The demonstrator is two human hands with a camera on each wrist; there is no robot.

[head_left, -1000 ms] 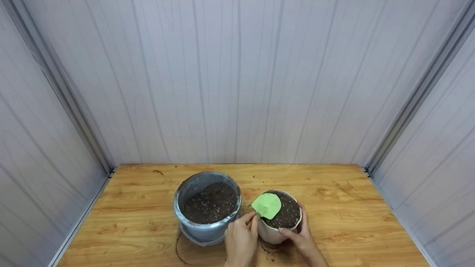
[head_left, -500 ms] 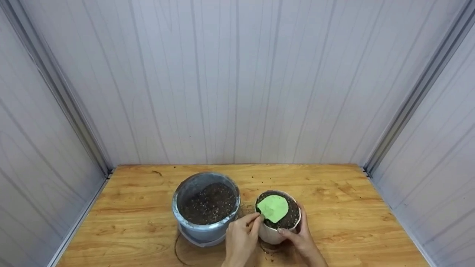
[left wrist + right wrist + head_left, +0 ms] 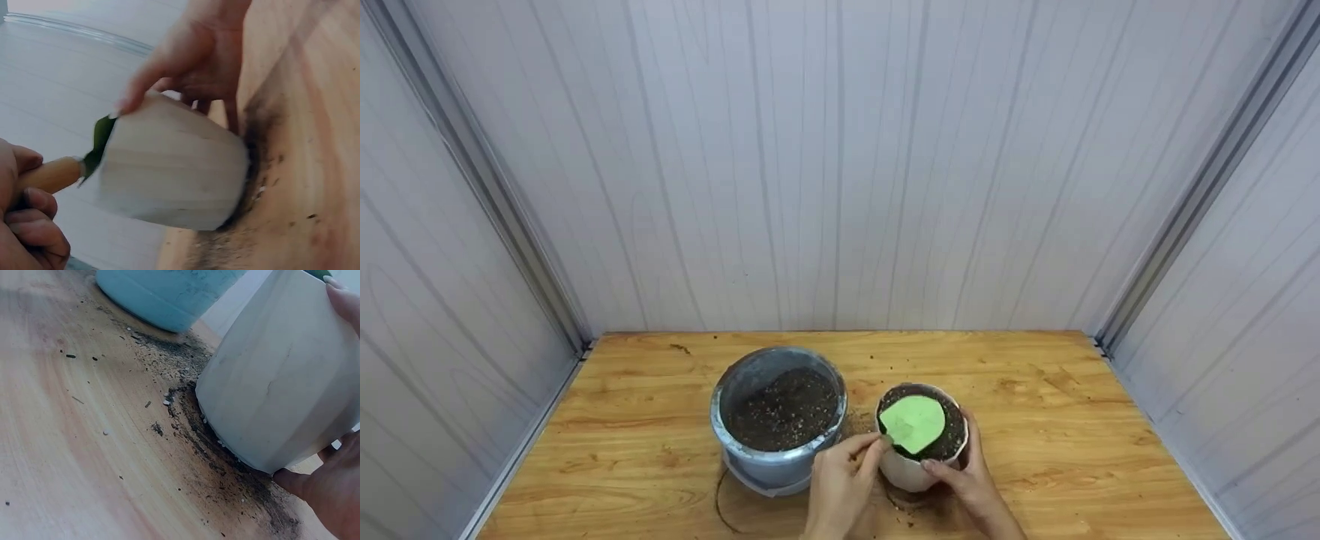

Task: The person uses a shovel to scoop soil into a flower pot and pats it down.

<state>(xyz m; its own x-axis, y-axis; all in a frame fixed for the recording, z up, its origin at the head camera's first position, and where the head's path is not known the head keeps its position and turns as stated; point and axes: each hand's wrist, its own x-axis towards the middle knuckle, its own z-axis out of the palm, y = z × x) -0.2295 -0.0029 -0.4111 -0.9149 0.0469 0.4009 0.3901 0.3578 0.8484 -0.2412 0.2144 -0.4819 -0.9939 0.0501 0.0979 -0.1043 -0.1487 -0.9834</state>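
Note:
In the head view, my left hand (image 3: 840,480) grips a small garden trowel with a light green blade (image 3: 916,424). Its wooden handle (image 3: 53,175) shows between my fingers in the left wrist view. The blade lies flat over the dark soil in a white flower pot (image 3: 904,474), covering part of that soil. My right hand (image 3: 976,487) holds the white pot from its right side, thumb near the rim and fingers around the far wall. In the right wrist view, the pot's faceted wall (image 3: 275,382) stands on the table.
A larger blue-grey pot (image 3: 780,472), partly filled with soil, stands left of the white one. Spilled soil (image 3: 202,450) rings the white pot's base. Crumbs dot the wooden table (image 3: 615,420), and pale panels (image 3: 840,165) enclose its back and sides.
The trowel blade has shifted right from the white pot's left rim to over its soil, mostly in the first half second. My right hand and both pots stay in place.

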